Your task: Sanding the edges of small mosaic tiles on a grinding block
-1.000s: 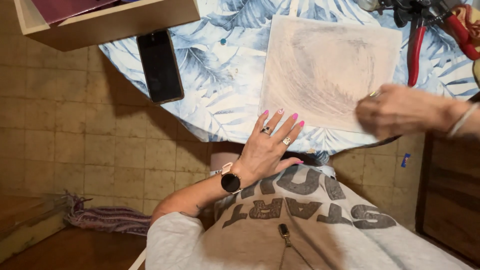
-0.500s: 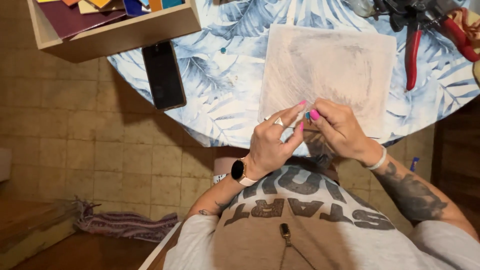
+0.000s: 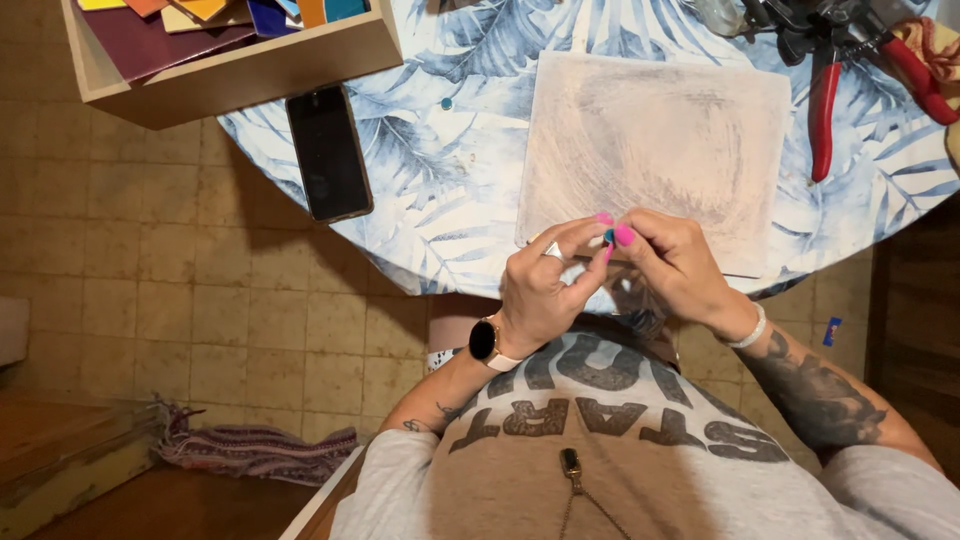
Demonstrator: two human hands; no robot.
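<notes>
My left hand (image 3: 545,285) and my right hand (image 3: 675,262) meet fingertip to fingertip over the near edge of a round table. Between the pinched fingers sits a tiny teal piece (image 3: 608,235); which hand grips it I cannot tell for sure, both touch it. Just beyond the hands lies a pale square board (image 3: 655,140) smeared with grey. My left wrist wears a black watch, my right a white band.
The table has a blue leaf-print cloth (image 3: 430,190). A black phone (image 3: 328,152) lies at its left edge beside a wooden box (image 3: 250,65) of coloured tiles. Red-handled pliers (image 3: 825,100) lie at the far right. A small teal bead (image 3: 446,103) rests near the box. Tiled floor below.
A second ago my left hand lay flat on the table edge and my right hand was off to the right. Both came together, pinching the small teal piece between the fingertips.
</notes>
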